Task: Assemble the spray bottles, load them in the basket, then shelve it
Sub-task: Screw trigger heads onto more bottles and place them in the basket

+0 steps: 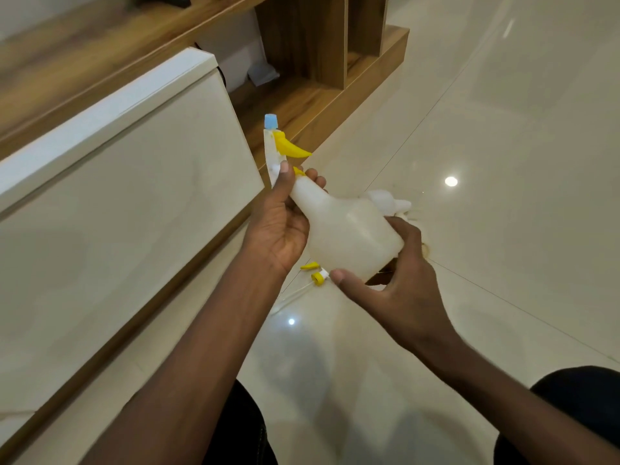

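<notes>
While a cream cabinet (127,196) fills the left, the left hand (278,226) wraps the neck of a translucent spray bottle (349,233), thumb pressed on its white sprayer head (273,152) with the yellow trigger (290,149). The right hand (399,283) cups the bottle's base, held above the glossy floor (503,129). A second sprayer head (317,275) lies loose below. No basket is visible. If the collar seats crooked, the head could cross-thread or pop off.
</notes>
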